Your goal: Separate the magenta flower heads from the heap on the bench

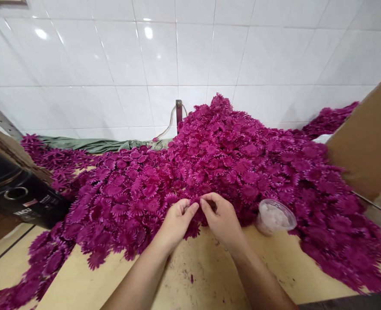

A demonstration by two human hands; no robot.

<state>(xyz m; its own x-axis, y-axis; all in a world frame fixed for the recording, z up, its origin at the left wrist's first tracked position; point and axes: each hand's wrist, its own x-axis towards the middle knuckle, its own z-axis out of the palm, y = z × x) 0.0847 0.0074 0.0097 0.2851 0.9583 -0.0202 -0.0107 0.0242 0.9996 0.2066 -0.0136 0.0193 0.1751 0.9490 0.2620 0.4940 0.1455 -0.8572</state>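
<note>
Flowers point(216, 155) on table point(203, 267), wall point(193, 51) behind, canister point(25, 200) left, tub point(274, 218) and cardboard point(367, 146) right

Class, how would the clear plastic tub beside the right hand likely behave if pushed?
The tub would probably slide rather than roll, since it appears to stand upright. It looks thin and see-through, so it may flex if squeezed. The loosely heaped purple flowers behind it would likely shift if it were pushed into them.

2 bare forearms point(138, 275) (slimmer at the wrists point(162, 243)) end in a bare left grip point(176, 220) and right grip point(221, 219).
</note>
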